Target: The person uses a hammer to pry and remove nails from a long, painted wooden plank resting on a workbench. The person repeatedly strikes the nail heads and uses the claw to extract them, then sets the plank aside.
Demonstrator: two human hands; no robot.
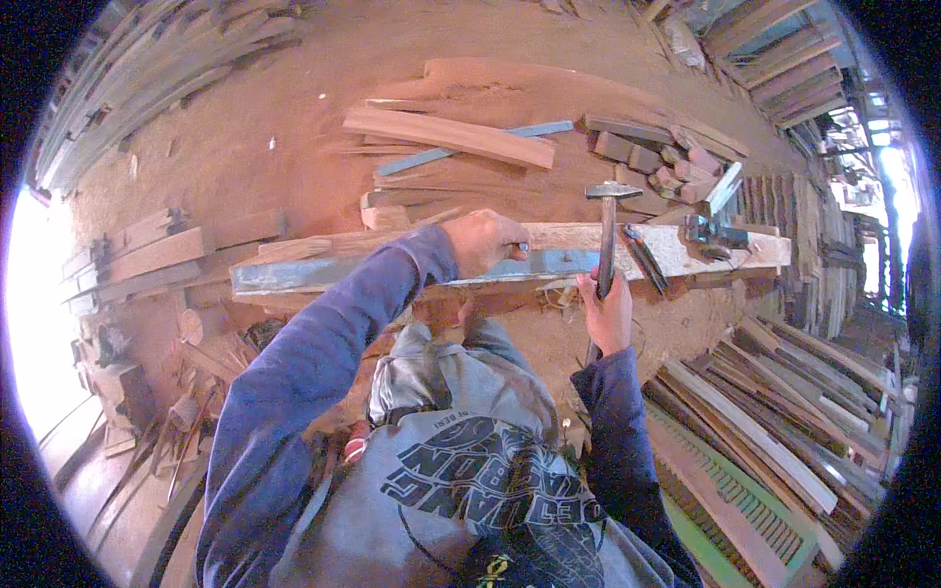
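The head view shows a workshop with a reddish sawdust floor (294, 118); stacks of timber (765, 431) fill the lower right and the upper corners. A long wooden plank (323, 260) crosses the middle of the frame. The left hand (483, 240) rests on this plank, fingers closed around a small thing I cannot identify. Just to its right, the right hand (610, 312) grips the handle of a hammer (608, 220), whose head stands raised above the plank.
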